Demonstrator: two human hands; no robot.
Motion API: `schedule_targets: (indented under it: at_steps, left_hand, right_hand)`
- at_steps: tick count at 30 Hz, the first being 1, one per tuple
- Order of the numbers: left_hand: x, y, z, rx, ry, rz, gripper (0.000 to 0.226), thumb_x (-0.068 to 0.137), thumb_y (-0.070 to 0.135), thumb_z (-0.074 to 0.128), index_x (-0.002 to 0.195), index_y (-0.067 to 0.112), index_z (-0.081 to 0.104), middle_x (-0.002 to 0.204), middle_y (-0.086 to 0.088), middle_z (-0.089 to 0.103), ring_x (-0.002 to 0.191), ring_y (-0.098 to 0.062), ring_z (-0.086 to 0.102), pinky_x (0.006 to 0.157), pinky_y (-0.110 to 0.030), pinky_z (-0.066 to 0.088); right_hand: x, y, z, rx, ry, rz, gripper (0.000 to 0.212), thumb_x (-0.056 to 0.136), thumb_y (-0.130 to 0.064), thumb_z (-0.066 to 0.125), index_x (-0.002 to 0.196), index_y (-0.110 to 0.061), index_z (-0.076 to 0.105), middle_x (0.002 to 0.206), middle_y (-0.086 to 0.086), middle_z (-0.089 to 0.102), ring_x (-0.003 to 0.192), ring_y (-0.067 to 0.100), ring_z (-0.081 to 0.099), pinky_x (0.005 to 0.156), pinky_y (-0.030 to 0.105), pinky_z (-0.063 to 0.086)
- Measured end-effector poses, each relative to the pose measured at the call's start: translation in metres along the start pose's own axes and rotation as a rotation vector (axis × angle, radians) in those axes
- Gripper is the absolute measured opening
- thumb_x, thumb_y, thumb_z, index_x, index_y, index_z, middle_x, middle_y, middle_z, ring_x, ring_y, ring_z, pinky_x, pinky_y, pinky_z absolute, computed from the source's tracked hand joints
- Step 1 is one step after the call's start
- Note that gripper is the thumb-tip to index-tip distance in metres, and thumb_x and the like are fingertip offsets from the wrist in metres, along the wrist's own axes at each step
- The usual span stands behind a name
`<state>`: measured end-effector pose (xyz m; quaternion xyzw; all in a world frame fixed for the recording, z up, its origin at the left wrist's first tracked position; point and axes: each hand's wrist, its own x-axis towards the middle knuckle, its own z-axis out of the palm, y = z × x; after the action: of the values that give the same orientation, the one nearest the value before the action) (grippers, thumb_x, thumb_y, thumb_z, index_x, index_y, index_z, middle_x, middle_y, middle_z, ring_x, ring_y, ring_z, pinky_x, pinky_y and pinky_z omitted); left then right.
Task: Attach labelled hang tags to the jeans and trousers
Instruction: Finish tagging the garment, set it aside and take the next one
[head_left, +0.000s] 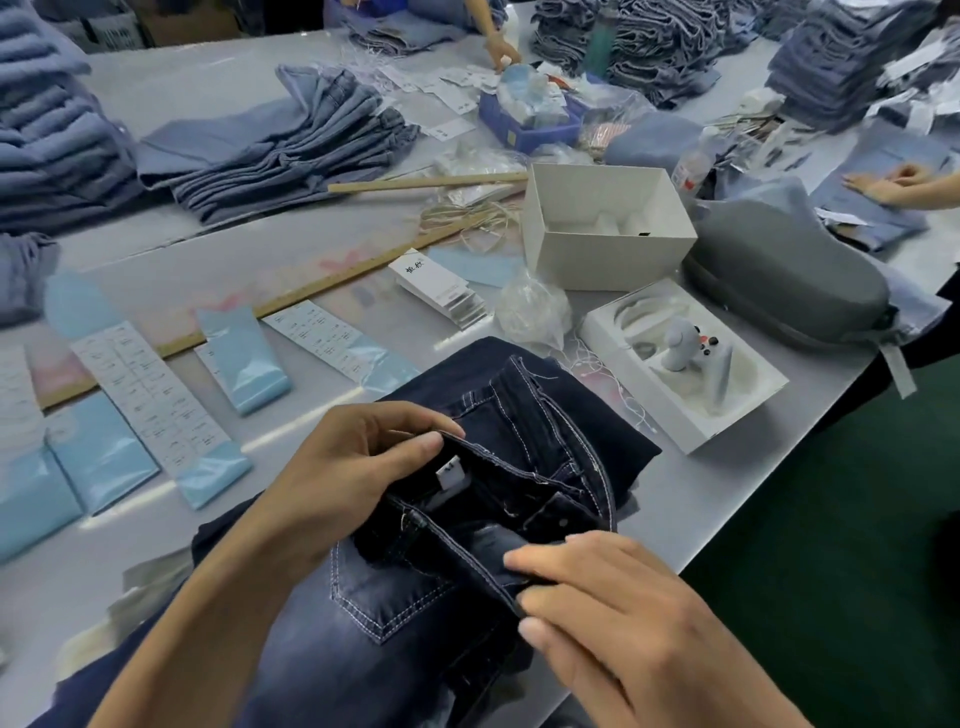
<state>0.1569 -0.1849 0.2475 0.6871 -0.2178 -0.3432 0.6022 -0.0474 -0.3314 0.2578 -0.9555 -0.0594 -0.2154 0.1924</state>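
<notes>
We hold a pair of dark jeans (467, 545) at the near edge of the grey table (727, 493), with the waist opened toward us. Our left hand (337, 478) pinches the far side of the waistband between thumb and curled fingers, just beside the small white size label (448, 474) sewn inside. Our right hand (613, 613) pinches the near side of the waistband with thumb and forefinger, so the opening is stretched between the two hands. The waistband runs from upper left to lower right, and the legs of the jeans fall down toward us and to the left, off the lower edge of the view. The hang tags (441, 288) lie in a fanned white stack farther on the table, beyond the jeans and a little to the left of their far edge (no tag is in either hand now). We judge that the left hand is nearer to this stack, since the stack lies almost straight ahead of it, while the right hand would have to cross over the jeans. The long sticker sheets (150, 400) lie to the left, well apart from the jeans.
</notes>
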Motion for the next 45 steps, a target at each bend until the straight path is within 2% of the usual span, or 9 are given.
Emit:
schedule_targets:
  at_steps: [5, 10, 15, 18, 22, 26, 36, 41, 45]
  left_hand:
    - [-0.010, 0.004, 0.000, -0.051, -0.014, 0.024, 0.020, 0.087, 0.022, 0.069, 0.105, 0.023, 0.077, 0.090, -0.022, 0.075, 0.077, -0.032, 0.069, 0.075, -0.040, 0.051]
    - [-0.014, 0.004, 0.003, -0.076, 0.013, 0.049, 0.018, 0.091, 0.014, 0.068, 0.105, 0.023, 0.075, 0.090, -0.016, 0.077, 0.075, -0.028, 0.072, 0.066, -0.033, 0.057]
    - [-0.026, 0.005, 0.000, -0.393, 0.256, 0.584, 0.031, 0.096, 0.031, 0.067, 0.121, 0.014, 0.064, 0.129, -0.020, 0.066, 0.123, -0.039, 0.061, 0.097, -0.042, 0.053]
    - [-0.020, -0.008, -0.014, -0.256, 0.553, 0.762, 0.031, 0.100, 0.025, 0.061, 0.127, 0.012, 0.058, 0.136, -0.020, 0.062, 0.130, -0.040, 0.056, 0.106, -0.047, 0.048]
    - [-0.015, -0.070, -0.005, 0.510, 0.682, 0.466, 0.041, 0.100, 0.035, 0.051, 0.141, 0.029, 0.055, 0.147, 0.012, 0.054, 0.137, -0.012, 0.049, 0.114, -0.030, 0.037]
    - [-0.020, -0.130, 0.013, 0.867, 0.433, 0.223, 0.054, 0.104, 0.049, 0.026, 0.153, 0.031, 0.039, 0.165, 0.010, 0.026, 0.152, -0.013, 0.025, 0.122, -0.033, 0.014]
    - [-0.015, -0.126, 0.032, 1.142, 0.440, 0.248, 0.054, 0.100, 0.042, 0.039, 0.149, 0.023, 0.051, 0.162, -0.002, 0.037, 0.150, -0.019, 0.032, 0.113, -0.043, 0.028]
    - [-0.022, -0.126, 0.018, 1.110, 0.431, 0.165, 0.052, 0.100, 0.041, 0.038, 0.148, 0.025, 0.051, 0.161, 0.000, 0.038, 0.147, -0.019, 0.038, 0.112, -0.040, 0.028]
    - [-0.027, -0.126, 0.012, 1.113, 0.412, 0.164, 0.052, 0.096, 0.042, 0.043, 0.142, 0.026, 0.059, 0.155, -0.002, 0.047, 0.141, -0.019, 0.046, 0.109, -0.039, 0.034]
  right_hand:
    - [0.027, -0.005, 0.010, 0.112, 0.040, 0.200, 0.021, 0.100, -0.016, 0.058, 0.116, -0.014, 0.072, 0.110, -0.008, 0.068, 0.081, 0.005, 0.067, 0.072, 0.019, 0.056]
    - [0.047, -0.003, 0.023, 0.117, 0.086, 0.211, 0.019, 0.096, -0.019, 0.070, 0.115, -0.017, 0.073, 0.098, -0.012, 0.067, 0.076, 0.003, 0.064, 0.065, 0.023, 0.055]
    - [0.042, 0.006, 0.012, 0.103, 0.497, 0.187, 0.023, 0.100, -0.020, 0.057, 0.116, -0.007, 0.068, 0.109, 0.005, 0.067, 0.094, 0.011, 0.065, 0.079, 0.023, 0.054]
    - [0.045, -0.001, 0.011, 0.010, 0.519, 0.084, 0.032, 0.099, -0.022, 0.057, 0.130, -0.015, 0.060, 0.131, 0.011, 0.055, 0.119, 0.027, 0.058, 0.099, 0.033, 0.048]
    - [0.060, 0.012, 0.030, -0.118, 0.258, -0.009, 0.051, 0.103, -0.036, 0.053, 0.151, -0.026, 0.043, 0.160, -0.002, 0.033, 0.147, 0.026, 0.036, 0.119, 0.041, 0.030]
    - [0.051, 0.078, 0.061, -0.067, -0.362, 0.505, 0.063, 0.095, -0.068, 0.018, 0.154, -0.051, 0.003, 0.161, -0.029, -0.015, 0.154, 0.004, -0.006, 0.126, 0.036, -0.005]
    - [0.030, 0.116, 0.066, 0.515, -0.242, 0.760, 0.047, 0.097, -0.032, 0.054, 0.138, -0.054, 0.048, 0.152, -0.033, 0.039, 0.146, -0.007, 0.026, 0.121, 0.025, 0.018]
    - [0.074, 0.094, 0.048, -0.110, -0.453, 0.608, 0.040, 0.101, -0.038, 0.053, 0.138, -0.051, 0.044, 0.156, -0.017, 0.037, 0.144, 0.006, 0.031, 0.118, 0.036, 0.030]
    - [0.094, 0.041, 0.066, -0.290, -0.247, 0.269, 0.059, 0.094, -0.045, 0.046, 0.146, -0.018, 0.051, 0.159, 0.010, 0.036, 0.143, 0.032, 0.038, 0.114, 0.058, 0.032]
